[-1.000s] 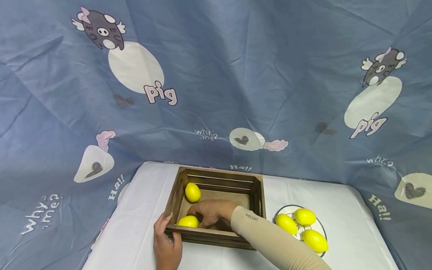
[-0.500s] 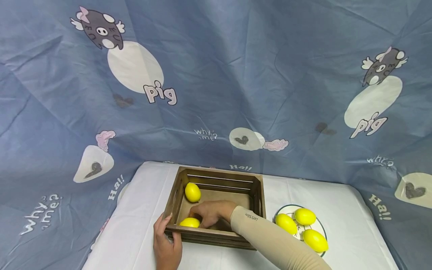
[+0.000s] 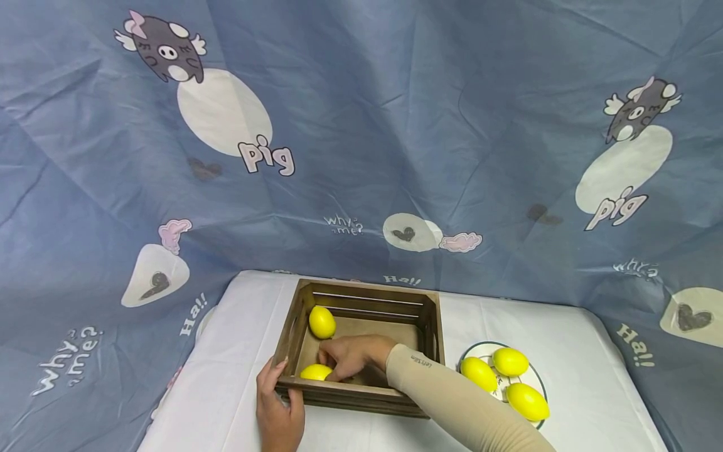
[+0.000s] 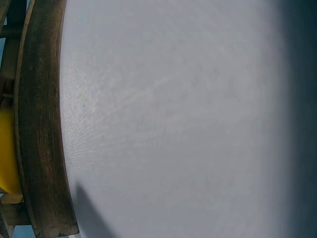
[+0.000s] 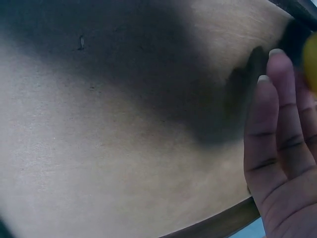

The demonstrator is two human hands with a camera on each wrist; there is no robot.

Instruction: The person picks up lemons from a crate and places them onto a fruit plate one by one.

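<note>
In the head view a brown slatted wooden crate (image 3: 369, 328) stands on the white-covered table. My left hand (image 3: 278, 405) grips its near left corner, with fingers at the left wall and the thumb against the front. Inside the crate, my right hand (image 3: 354, 356) is beside a yellow lemon (image 3: 315, 371) in the near left corner; the front wall partly hides that lemon. From the right wrist, my fingers (image 5: 261, 119) look nearly straight, and a sliver of yellow (image 5: 311, 64) shows at the right edge. Another lemon (image 3: 322, 322) lies by the crate's left wall, farther back.
Right of the crate, a white plate with a dark green rim (image 3: 477, 349) holds three lemons (image 3: 528, 402). My right sleeve (image 3: 452, 395) passes over the crate's front wall. A blue printed cloth (image 3: 339, 125) hangs behind and beside the table.
The lemon in the near left corner shifts slightly right, then settles there. My right-hand fingers lift and draw back a little from it. My left hand stays on the crate.
</note>
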